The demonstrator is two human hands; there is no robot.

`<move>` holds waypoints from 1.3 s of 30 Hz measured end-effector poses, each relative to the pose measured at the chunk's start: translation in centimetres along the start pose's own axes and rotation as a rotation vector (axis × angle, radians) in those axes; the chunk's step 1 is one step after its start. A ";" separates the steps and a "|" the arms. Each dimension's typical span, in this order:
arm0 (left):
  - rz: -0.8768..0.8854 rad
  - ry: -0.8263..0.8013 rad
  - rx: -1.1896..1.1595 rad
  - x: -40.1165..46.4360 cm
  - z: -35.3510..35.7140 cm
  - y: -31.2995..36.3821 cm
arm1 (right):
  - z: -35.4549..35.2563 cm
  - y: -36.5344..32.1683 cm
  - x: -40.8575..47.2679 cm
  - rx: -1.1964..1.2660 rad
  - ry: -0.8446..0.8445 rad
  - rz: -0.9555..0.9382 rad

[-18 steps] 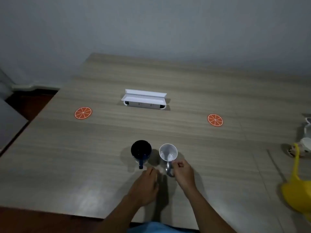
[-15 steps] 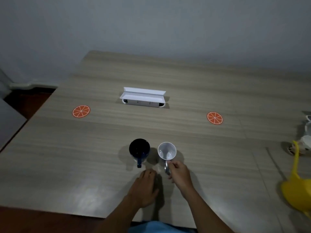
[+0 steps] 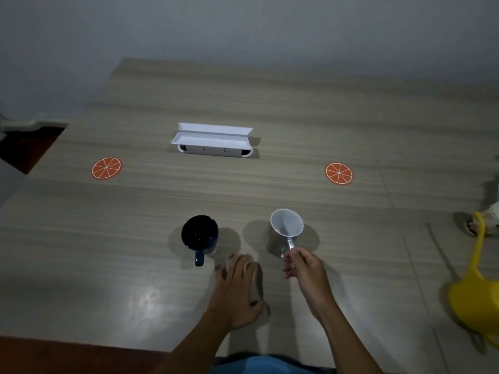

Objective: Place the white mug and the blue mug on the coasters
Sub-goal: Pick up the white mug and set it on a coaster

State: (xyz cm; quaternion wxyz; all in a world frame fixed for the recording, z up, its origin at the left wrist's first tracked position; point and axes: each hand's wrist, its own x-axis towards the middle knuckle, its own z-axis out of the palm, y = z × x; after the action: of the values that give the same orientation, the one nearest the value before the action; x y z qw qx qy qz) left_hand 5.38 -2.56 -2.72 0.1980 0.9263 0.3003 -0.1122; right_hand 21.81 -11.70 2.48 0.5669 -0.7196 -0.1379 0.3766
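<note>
The white mug [image 3: 285, 228] hangs a little above the wooden table [image 3: 270, 103], tilted, with my right hand [image 3: 303, 265] shut on its handle. The dark blue mug [image 3: 199, 234] stands upright on the table to its left, its handle pointing toward me. My left hand [image 3: 239, 288] lies flat on the table just right of that handle, fingers apart, holding nothing. Two orange-slice coasters lie farther back: one at the left [image 3: 106, 168], one at the right [image 3: 339, 173]. Both are bare.
A white open box [image 3: 213, 140] sits at the table's middle, between the coasters. A yellow object [image 3: 475, 290] and a small patterned item [image 3: 483, 225] lie at the right edge. The table's left corner drops off near the left coaster.
My right hand has lifted the white mug by its handle and carried it right, away from the blue mug. My left hand stays resting near the blue mug's handle.
</note>
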 end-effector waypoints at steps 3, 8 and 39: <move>0.013 -0.018 0.003 4.4 0.6 3.3 | -4.2 -0.5 2.3 0.006 0.075 -0.027; 0.047 0.021 -0.104 9.2 -0.6 5.6 | -7.1 -1.6 4.3 0.005 0.147 -0.045; -0.265 0.206 -0.136 23.0 -0.6 9.3 | -12.5 -5.4 25.6 0.159 0.467 -0.134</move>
State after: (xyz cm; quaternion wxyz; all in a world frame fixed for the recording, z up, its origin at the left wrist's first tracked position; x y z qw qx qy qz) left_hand 29.31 2.63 -6.94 0.2122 0.8697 0.4451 -0.0214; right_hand 49.10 -2.82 -1.48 0.6620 -0.7293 -0.0208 0.1714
